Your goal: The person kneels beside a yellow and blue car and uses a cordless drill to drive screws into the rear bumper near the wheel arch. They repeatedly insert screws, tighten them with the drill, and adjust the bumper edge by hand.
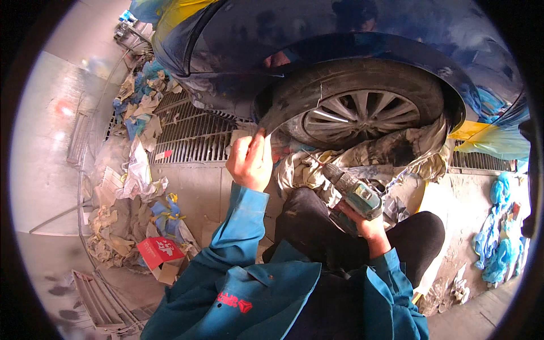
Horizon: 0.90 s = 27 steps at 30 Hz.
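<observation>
My left hand [251,161] is raised in front of the tire, fingers closed in a pinch on a thin, dark, curved strip [296,112] with a pale edge. What the strip is made of is hard to tell. In my right hand [365,222] is a green and black cordless drill [362,195], held low over my knees. Its chuck and thin bit tilt up and left toward the wheel. The wheel [362,113], with silver spokes, sits inside the dark blue car's arch [351,48], its lower part hidden by a crumpled, dirty cloth [396,148].
A metal floor grate [190,131] runs under the car. Crumpled masking paper [113,226], a red and brown carton [161,256] and blue plastic scraps lie to the left. More blue plastic film [498,246] lies at the right. Yellow and clear film [479,137] hangs from the car.
</observation>
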Each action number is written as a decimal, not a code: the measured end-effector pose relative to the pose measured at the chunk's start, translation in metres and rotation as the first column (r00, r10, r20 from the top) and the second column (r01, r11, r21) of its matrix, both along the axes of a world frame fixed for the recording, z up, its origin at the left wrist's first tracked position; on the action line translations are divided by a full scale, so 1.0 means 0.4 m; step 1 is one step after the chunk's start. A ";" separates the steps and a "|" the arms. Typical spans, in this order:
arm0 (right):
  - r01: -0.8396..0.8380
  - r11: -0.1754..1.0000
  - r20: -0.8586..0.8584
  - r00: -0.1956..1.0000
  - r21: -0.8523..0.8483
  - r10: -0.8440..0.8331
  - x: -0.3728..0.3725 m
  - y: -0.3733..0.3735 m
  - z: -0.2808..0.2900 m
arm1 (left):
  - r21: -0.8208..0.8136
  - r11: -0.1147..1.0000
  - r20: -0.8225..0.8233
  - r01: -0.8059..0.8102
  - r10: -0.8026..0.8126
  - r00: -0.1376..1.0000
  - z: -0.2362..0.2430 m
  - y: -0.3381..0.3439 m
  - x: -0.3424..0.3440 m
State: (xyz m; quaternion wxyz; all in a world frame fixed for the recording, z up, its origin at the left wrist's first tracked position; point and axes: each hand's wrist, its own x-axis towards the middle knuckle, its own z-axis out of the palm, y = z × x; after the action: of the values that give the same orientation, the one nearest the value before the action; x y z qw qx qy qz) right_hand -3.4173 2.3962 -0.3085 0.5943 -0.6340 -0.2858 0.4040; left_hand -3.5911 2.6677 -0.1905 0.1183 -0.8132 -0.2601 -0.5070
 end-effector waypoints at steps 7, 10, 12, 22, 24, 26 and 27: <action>-0.111 0.993 -0.077 0.991 -0.028 0.109 0.071 0.023 -0.016 | 0.134 0.987 0.026 -0.088 0.085 0.996 0.009 0.044 0.105; -0.145 0.989 -0.077 0.987 -0.033 0.142 0.118 0.035 0.001 | 0.102 0.989 0.092 -0.107 0.098 0.991 0.000 0.054 0.144; -0.117 0.992 -0.067 0.990 0.045 0.120 0.145 0.045 0.016 | 0.085 0.985 0.091 -0.151 0.143 0.986 -0.006 0.051 0.157; -0.254 0.965 -0.282 0.924 0.058 0.260 0.248 0.135 0.005 | 0.181 0.945 -0.052 -0.273 0.287 0.957 0.000 0.081 0.190; -0.218 0.968 -0.298 0.923 0.121 0.245 0.251 0.149 -0.003 | 0.194 0.938 -0.083 -0.288 0.308 0.948 0.004 0.084 0.197; -0.222 0.971 -0.263 0.935 0.088 0.238 0.253 0.157 -0.007 | 0.152 0.930 -0.103 -0.334 0.351 0.931 0.009 0.086 0.203; -0.208 0.969 -0.286 0.928 0.136 0.240 0.254 0.161 -0.007 | 0.130 0.924 -0.114 -0.359 0.373 0.921 0.011 0.086 0.206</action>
State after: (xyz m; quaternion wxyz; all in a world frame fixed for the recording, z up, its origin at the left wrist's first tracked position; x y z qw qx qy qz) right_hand -3.3155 2.4606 -0.3114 0.6125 -0.4970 -0.2831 0.5456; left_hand -3.5088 2.7022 -0.1859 0.2720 -0.7754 -0.3713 -0.4324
